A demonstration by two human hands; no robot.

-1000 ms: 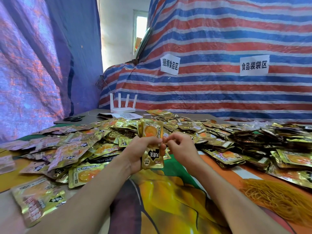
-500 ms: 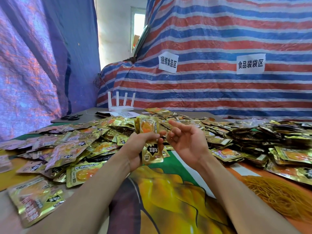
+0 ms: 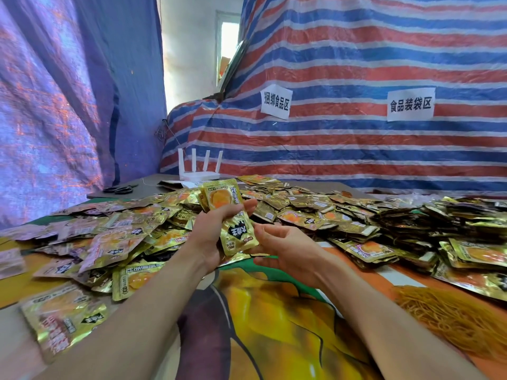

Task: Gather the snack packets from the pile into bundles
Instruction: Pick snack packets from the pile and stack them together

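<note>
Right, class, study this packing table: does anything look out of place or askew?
A white router stands at the far end behind the loose snack packets, an odd neighbour for food. The stack gripped in the left hand is askew: its packets are fanned, edges not lined up.

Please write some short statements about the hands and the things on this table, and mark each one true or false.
1. The left hand grips a stack of gold packets. True.
2. The right hand holds the scissors. False: it is open and holds nothing; the scissors lie at the far left of the table.
3. The white router has four antennas. True.
4. The heap of rubber bands lies to the left of both arms. False: it lies to their right.
</note>
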